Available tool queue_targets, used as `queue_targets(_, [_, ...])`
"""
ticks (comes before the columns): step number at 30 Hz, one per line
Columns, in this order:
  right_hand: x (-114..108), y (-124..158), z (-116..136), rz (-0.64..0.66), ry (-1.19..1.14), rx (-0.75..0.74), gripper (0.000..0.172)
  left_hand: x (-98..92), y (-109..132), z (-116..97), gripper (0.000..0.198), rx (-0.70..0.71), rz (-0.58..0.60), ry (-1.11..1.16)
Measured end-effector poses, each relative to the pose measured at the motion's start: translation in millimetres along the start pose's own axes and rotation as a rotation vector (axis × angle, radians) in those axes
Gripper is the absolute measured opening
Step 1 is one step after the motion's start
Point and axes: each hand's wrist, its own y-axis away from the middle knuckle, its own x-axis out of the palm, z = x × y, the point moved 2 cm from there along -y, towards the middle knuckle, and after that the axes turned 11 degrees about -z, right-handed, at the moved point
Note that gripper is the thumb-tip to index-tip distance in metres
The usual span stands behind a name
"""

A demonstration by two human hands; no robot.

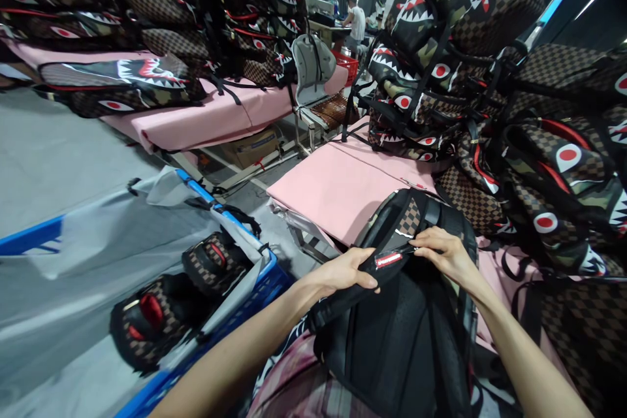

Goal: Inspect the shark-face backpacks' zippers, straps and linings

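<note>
Backpack, black (392, 339), one, propped between plaid clothing (298, 372) and pink surface (333, 186), apparently for support, its strap (386, 272) with red label (389, 260) clamped in the fingers of the left hand (349, 270), seemingly for tautness, while those of the right hand (445, 255) pinch together at its upper end.

My pink-covered table (333, 183) bears a heap of shark-faced bags (441, 72) at one o'clock. At eleven, a second pink table (210, 121) (its cover drapes down) carries more bags (147, 81).
</note>
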Motion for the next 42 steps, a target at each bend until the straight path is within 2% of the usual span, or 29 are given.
queue_targets(10, [1, -3, 7, -0.011, 0.011, -0.080, 0.019, 0.2, -2, 3, 0.034, 0.012, 0.013, -0.006])
queue_targets(17, [7, -9, 25, 0.025, 0.081, -0.207, 0.018, 4.0, 0, 0, 0.031, 0.014, -0.020, -0.034])
queue_targets(22, [14, -15, 48, 0.073, 0.129, -0.261, 0.018, 5.3, -1, 0, 0.030, 0.032, -0.021, -0.032])
queue_targets(25, [16, -18, 60, 0.076, 0.030, -0.215, 0.016, 7.6, 1, 0, 0.034, 0.018, -0.033, 0.015])
queue_targets(26, [13, -19, 62, 0.022, -0.046, -0.142, 0.016, 9.0, 2, 0, 0.036, 0.011, -0.029, 0.046])
queue_targets(28, [7, -14, 60, -0.185, -0.167, 0.064, 0.016, 13.2, 6, 1, 0.042, -0.004, -0.010, 0.127])
queue_targets(30, [1, -1, 57, -0.382, -0.125, 0.241, 0.017, 18.3, 9, 3, 0.044, 0.000, -0.015, 0.202])
queue_targets(31, [0, 9, 57, -0.434, -0.044, 0.273, 0.018, 21.3, 10, 4, 0.044, 0.008, -0.026, 0.233])
queue_targets(34, [7, 44, 65, -0.466, 0.226, 0.215, 0.018, 33.5, 9, 7, 0.043, 0.045, -0.060, 0.318])
queue_targets(37, [18, 73, 79, -0.522, 0.401, 0.148, 0.022, 50.2, 4, 8, 0.046, 0.100, -0.070, 0.401])
queue_targets(42, [19, 86, 94, -0.626, 0.603, 0.095, 0.030, 73.5, -4, 5, 0.035, 0.117, -0.107, 0.472])
